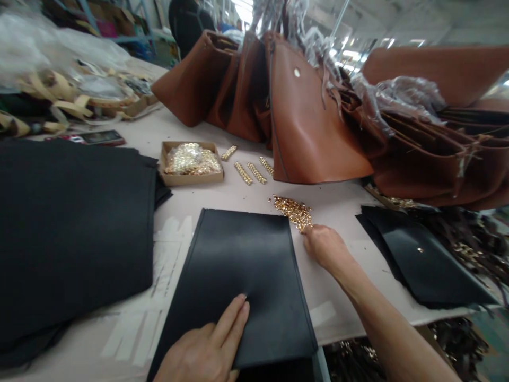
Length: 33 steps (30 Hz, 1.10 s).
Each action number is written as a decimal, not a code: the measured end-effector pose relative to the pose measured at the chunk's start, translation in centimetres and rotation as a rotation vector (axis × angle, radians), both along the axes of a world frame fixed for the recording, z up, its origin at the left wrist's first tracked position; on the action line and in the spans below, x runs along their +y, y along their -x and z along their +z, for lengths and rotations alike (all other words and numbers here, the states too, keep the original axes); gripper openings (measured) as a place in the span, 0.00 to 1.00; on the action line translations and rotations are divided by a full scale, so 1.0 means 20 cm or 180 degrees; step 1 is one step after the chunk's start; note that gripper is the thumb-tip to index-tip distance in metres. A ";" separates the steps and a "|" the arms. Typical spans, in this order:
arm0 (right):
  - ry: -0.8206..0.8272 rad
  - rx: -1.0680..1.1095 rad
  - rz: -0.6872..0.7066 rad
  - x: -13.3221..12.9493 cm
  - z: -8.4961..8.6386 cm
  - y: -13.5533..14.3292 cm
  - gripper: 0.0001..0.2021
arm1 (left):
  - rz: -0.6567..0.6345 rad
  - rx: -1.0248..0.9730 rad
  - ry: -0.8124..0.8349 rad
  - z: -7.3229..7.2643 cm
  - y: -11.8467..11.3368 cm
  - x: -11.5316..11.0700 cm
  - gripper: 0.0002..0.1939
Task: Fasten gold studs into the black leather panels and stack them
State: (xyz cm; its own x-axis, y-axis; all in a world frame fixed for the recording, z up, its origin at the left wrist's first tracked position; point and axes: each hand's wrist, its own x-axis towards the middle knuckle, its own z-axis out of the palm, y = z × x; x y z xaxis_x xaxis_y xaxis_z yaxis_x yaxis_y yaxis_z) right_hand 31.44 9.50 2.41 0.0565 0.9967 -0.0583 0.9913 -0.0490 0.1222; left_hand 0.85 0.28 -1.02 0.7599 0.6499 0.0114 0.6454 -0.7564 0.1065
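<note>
A black leather panel [246, 254] lies on the table in front of me. My left hand [210, 339] rests on its lower part, index and middle fingers stretched out together, their tips beside a tiny light spot near the panel's middle. Just past the panel's top right corner is a loose pile of small gold metal pieces [292, 209]. At the near edge of that pile, my right hand [322, 244] has its fingers drawn together and pointing into the pieces. Whatever is between its fingertips is too small to make out.
Black panels are stacked at left [75, 223] and right [421, 254]. A cardboard box [194, 179] of gold pieces stands behind, beside short gold rows [256, 173]. Brown leather bags [310, 122] line the back. A phone [103, 138] lies at back left.
</note>
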 end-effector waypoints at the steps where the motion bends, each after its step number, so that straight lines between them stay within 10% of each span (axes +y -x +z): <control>1: 0.0024 -0.0031 -0.0030 0.01 0.00 0.00 0.12 | 0.0026 0.0028 0.0069 0.01 -0.01 0.00 0.39; 8: -0.0118 0.0275 -0.0198 -0.01 0.02 0.00 0.12 | -0.0072 0.0158 0.0260 0.03 -0.03 0.00 0.33; 14: 0.0608 0.2830 -0.0112 -0.28 0.06 0.33 0.12 | -0.0076 -0.0172 0.0068 -0.01 -0.02 -0.03 0.28; 33: 0.1360 0.2324 0.0416 -0.26 0.08 0.58 0.08 | 0.0017 -0.0721 -0.0110 -0.02 -0.01 -0.04 0.21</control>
State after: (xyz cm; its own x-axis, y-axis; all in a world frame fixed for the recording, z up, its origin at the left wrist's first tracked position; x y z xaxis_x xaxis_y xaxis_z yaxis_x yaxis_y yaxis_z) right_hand 19.82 4.40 3.98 -0.2553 0.8767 -0.4076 0.8232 -0.0239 -0.5672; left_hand 1.06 -0.61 -1.51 0.7319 0.6502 0.2038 0.6119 -0.7588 0.2232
